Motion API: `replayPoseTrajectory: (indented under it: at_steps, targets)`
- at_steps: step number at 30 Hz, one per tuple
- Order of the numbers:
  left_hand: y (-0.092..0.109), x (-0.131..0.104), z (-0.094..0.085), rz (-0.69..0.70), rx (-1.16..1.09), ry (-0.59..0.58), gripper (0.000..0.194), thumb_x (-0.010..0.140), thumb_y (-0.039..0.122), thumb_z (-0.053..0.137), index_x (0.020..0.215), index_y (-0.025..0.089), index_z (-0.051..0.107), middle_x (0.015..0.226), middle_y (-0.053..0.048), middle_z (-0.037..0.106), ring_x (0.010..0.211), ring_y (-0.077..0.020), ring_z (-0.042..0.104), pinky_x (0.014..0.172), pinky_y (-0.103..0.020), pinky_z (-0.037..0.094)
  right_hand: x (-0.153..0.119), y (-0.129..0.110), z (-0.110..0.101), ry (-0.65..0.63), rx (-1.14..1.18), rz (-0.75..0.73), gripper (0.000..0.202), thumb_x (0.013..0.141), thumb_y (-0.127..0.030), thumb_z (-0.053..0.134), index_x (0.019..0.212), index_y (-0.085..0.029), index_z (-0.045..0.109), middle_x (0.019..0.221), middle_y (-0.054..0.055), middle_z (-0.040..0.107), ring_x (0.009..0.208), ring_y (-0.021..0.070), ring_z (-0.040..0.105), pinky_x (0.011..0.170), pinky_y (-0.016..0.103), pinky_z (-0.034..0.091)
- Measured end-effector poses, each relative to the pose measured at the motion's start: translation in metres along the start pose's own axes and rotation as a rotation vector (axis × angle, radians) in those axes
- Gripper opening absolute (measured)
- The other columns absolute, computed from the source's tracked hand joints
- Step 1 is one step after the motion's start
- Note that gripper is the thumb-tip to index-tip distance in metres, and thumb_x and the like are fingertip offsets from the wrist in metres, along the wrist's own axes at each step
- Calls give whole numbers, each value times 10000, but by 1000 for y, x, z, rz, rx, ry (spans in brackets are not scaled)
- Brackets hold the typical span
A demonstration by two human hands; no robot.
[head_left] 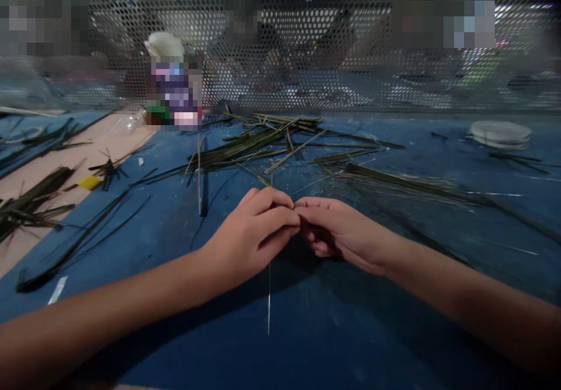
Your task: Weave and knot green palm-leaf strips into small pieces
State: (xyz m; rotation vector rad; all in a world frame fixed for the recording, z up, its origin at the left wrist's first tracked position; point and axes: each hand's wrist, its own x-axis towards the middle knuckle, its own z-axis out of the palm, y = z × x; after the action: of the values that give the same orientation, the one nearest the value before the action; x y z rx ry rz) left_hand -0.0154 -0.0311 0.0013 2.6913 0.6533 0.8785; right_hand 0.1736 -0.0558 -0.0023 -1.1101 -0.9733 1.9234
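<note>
My left hand [263, 226] and my right hand [335, 226] meet at the fingertips above the blue tabletop [219, 331]. Both are closed in a pinch. A thin pale wire [269, 302] comes out below my left hand and runs straight down toward me; a short end also shows above the knuckles. My fingers cover its middle part. What the right fingertips pinch is too small and hidden to make out. Just beyond the hands lies a loose pile of dark green leaf strips [249, 144].
Fine pale wires and a long strip bundle [403, 182] lie to the right. A white round lid-like stack [500, 134] stands at the back right. More strips [30, 203] and a yellow piece [89, 182] are at left. A perforated metal screen [289, 74] closes off the back.
</note>
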Motion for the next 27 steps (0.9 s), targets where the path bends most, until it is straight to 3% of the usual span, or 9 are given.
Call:
replayPoseTrajectory:
  at_steps: [3,5,11,16,22,27]
  targets:
    - [1,-2,0,-22,70,46,132,880,145,544,931,189,657,1090,-84,544,1011,-174,501,861,-308,425,1,5,4,77,-50,-76,127,853,-252,552,751,-181,531,491,-76,431,395,35,348,379,150,233]
    - [1,-2,1,-98,-29,59,124,888,152,532,934,182,644,1037,-72,558,976,-154,526,838,-279,443,2,8,6,118,-46,-116,120,854,-273,556,769,-192,528,499,-82,427,406,41,356,385,154,251]
    - [8,3,2,-577,-555,84,110,900,295,537,856,198,564,735,39,607,690,-88,586,636,-200,464,4,18,16,213,-107,-329,89,868,-306,557,848,-220,541,574,-70,492,498,75,437,445,185,349]
    - [21,11,0,-870,-1089,44,109,888,251,506,801,192,478,646,39,645,568,-118,647,556,-236,526,-1,19,24,280,-203,-430,106,887,-299,511,824,-220,543,591,-53,498,522,96,467,500,227,385]
    - [28,18,-6,-985,-1195,-62,130,859,188,483,739,188,433,489,53,575,370,-100,559,379,-185,454,-7,22,24,359,-393,-478,169,906,-303,473,772,-227,543,627,-25,509,585,122,481,558,254,397]
    - [26,16,-6,-1011,-1194,-148,141,846,193,481,716,190,425,471,47,568,375,-103,553,378,-194,466,-6,24,24,376,-367,-432,112,904,-277,452,844,-238,538,609,-32,525,550,125,516,527,253,399]
